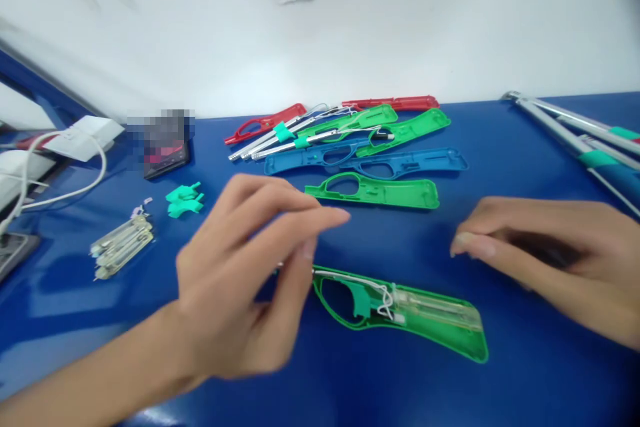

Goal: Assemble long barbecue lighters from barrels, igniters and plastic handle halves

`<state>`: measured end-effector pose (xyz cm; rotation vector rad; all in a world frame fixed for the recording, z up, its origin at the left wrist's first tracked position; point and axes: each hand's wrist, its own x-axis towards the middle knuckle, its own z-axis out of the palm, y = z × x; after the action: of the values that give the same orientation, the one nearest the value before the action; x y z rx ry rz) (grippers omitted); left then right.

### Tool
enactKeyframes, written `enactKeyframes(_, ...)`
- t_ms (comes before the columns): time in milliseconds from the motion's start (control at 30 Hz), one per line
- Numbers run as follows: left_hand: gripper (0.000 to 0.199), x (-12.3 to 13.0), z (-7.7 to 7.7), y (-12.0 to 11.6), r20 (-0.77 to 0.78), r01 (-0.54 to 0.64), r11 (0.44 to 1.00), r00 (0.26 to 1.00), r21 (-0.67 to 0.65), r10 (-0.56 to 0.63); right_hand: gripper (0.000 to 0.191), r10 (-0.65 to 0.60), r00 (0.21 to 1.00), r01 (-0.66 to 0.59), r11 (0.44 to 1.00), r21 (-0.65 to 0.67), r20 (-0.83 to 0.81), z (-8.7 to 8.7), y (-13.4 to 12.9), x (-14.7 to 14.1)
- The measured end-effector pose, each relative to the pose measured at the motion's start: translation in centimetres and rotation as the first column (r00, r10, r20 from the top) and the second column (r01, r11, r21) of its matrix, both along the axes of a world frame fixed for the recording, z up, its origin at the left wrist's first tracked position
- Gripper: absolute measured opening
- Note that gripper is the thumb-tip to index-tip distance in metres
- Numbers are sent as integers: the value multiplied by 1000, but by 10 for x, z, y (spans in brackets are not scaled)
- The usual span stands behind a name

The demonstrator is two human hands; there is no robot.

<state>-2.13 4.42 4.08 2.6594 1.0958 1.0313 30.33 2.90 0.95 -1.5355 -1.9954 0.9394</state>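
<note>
- Blue table [380, 383] against a pale wall [400, 13], where plastic parts lie spread beneath two bare hands.
- Green shell [470, 347], open side up, rests nearest the viewer between the hands, carrying a trigger [360, 300], looped wires [385, 303] and a clear tank [440, 310].
- Left hand [245, 287] hangs over the shell's left end and hides it, forefinger reaching past a bent thumb; whether the fingers pinch anything cannot be told.
- Right hand [550, 253] hovers to the right, apart from the shell, thumb and forefinger pressed together with nothing visible between them.
- Behind them lie a bare shell [400, 192], blue shells [430, 161], red shells [395, 103] and metal rods [275, 149]; at left sit loose triggers [185, 200] and spare tanks [123, 250].
- Wires look the likeliest trouble: the slack loops could spring over the rim, or be trapped under a cover if left untucked.
- Nothing visible clamps the trigger or tank, so a knock from either hand, or a tug on the wires, could plausibly unseat them.
- With neither hand clearly steadying it, the shell might also slide on the smooth top.
</note>
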Motion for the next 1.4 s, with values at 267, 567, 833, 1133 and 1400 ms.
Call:
enactKeyframes(267, 29, -33, -10, 26, -14, 19, 996, 1000, 81, -18, 17, -34, 939, -207, 736, 644, 342, -4, 5, -13)
enactKeyframes(567, 21, -36, -27, 23, 12, 213, 970, 976, 115, -216, 33, 17, 858, -414, 615, 671, 514, -10, 45, -30)
enactKeyframes(833, 27, -43, -29, 10, 28, 226, 974, 974, -20, -226, 20, 9, 884, -366, 635, 681, 467, -16, 40, -34)
enactKeyframes(1133, 25, -41, -29, 11, -79, 221, 975, 972, -31, -223, 22, -48, 922, -238, 712, 660, 384, -23, 36, -27)
enactKeyframes(1400, 24, -34, -32, 13, -43, 256, 962, 966, 94, -253, 34, -272, 894, -71, 698, 713, 356, -15, 29, -34)
